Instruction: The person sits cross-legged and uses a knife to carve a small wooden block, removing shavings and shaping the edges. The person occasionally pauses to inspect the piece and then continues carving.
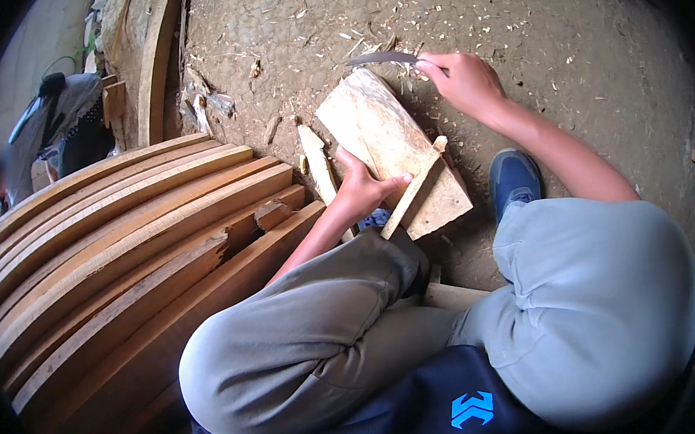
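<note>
"Left hand (362, 188) first: what do you make of it?"

"From my end, it sits right of the planks (147, 239), its thumb at the stick (415, 188) and a finger on the block (381, 126). I can't tell whether it is closed around either."

"How would the block handle?"

"It's between the planks and the right shoe (514, 175). Thick, so I'd judge it heavy, stiff and not slippery. I'd steady it by its left edge."

"And the stick?"

"It slants across the block's near part. Light and stiff, I think, and liable to split along the grain. I'd pinch its lower end, well apart from the blade."

"Right hand (463, 84)?"

"Beyond the block, gripping the knife (385, 57) at its right end, the dark curved blade pointing left. I'd hold only that end; the blade looks thin."
</note>
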`<state>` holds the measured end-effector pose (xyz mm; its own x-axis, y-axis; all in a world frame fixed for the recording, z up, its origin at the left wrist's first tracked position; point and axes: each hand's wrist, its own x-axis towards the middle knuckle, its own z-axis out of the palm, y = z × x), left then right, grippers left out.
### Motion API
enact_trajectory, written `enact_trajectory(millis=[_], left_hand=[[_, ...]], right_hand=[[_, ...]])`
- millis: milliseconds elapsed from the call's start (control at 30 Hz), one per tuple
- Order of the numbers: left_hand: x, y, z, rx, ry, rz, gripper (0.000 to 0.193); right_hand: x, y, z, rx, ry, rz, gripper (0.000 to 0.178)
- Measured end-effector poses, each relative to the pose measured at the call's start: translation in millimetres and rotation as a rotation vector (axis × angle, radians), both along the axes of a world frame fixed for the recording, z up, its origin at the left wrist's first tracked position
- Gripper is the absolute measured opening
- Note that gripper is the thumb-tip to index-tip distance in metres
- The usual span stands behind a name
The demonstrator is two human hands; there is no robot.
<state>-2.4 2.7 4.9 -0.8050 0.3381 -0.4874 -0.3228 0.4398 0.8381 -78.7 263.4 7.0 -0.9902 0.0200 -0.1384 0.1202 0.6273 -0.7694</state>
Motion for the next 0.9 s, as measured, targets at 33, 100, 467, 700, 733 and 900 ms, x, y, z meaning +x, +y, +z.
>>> enact_trajectory(millis=[33,100,467,700,733,900], left_hand=[[0.5,2.6,3.2,0.004,-0.001,0.011,0.106],[1.3,5.0,0.3,0.010,0.012,0.013,0.106],[1.4,-6.7,-17.2,-0.055,0.058,-0.023,0.103],[1.3,0.6,-9.5,0.046,-0.031,0.026,0.106],[2.9,-3.3,-11.8,0.037,-0.015,0.030,0.107],[3.1,-6.8,-22.9,-0.033,0.073,0.001,0.110]], right_hand=[[8.2,5.0,2.1,-0.004,-0.059,0.009,0.033],[26.8,19.4,13.7,-0.008,-0.178,0.019,0.032],[38.3,3.4,0.9,0.012,-0.078,-0.030,0.030],[-13.9,-1.7,-16.8,0.104,0.012,0.074,0.032],[-7.9,2.6,-4.5,0.060,-0.035,0.064,0.033],[49.6,36.6,-12.5,-0.033,-0.034,0.048,0.033]])
